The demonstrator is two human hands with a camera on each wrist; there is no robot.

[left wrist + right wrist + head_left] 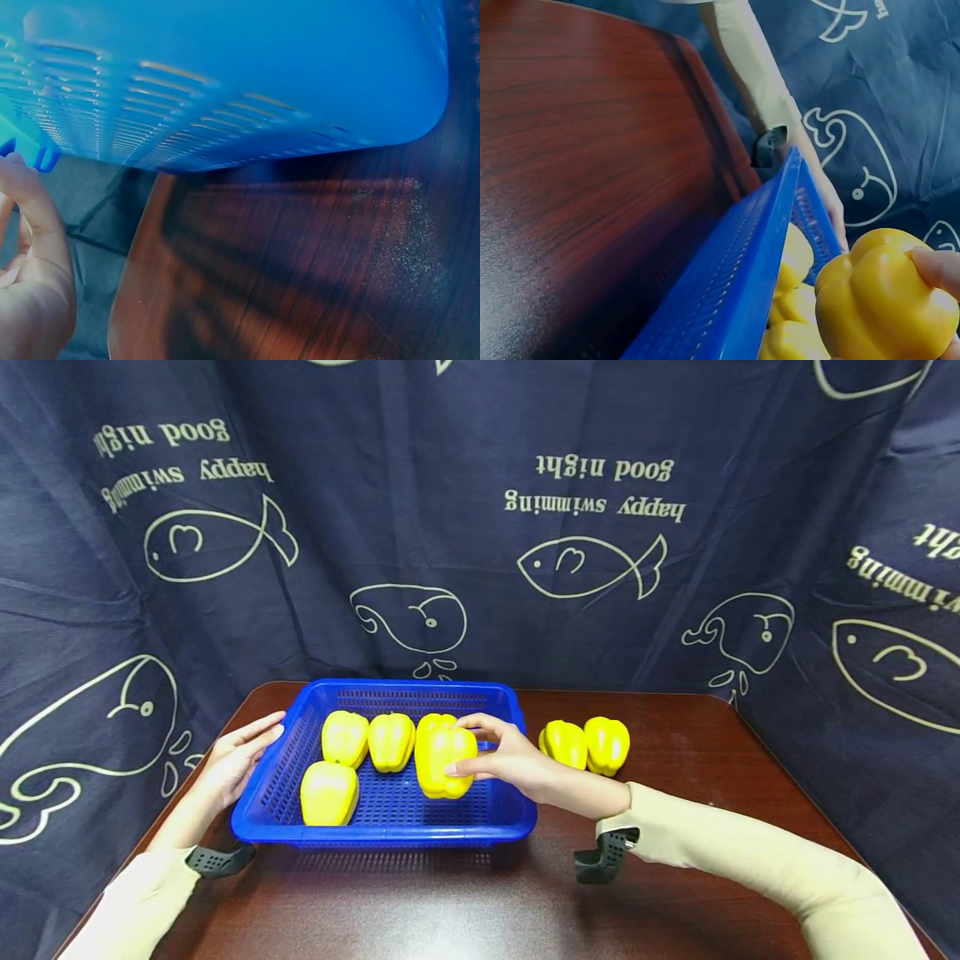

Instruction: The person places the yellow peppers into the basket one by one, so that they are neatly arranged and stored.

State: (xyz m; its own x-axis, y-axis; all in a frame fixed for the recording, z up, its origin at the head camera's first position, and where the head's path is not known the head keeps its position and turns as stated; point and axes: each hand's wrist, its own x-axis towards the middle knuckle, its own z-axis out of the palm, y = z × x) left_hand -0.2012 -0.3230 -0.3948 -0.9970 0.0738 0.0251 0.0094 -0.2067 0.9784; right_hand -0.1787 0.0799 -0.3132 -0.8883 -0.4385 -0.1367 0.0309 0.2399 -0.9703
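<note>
My right hand point(510, 758) pinches a yellow bell pepper point(446, 762) between thumb and fingers, over the right part of a blue plastic basket point(382, 833). In the right wrist view this bell pepper point(885, 300) shows its lobed end, with fingertips on its side. Several more yellow bell peppers point(330, 793) sit in the basket, one partly hidden behind the held one. My left hand point(234, 762) is at the basket's left side, its fairly straight fingers against the outside near the rim. In the left wrist view the left hand point(37, 277) appears beside the slotted basket wall point(225, 82).
Two yellow bell peppers point(606, 745) lie side by side on the brown wooden table point(675, 777), right of the basket. A dark blue curtain point(480, 510) with fish drawings hangs around the table's back and sides. Black wrist mounts point(600, 858) sit on both forearms.
</note>
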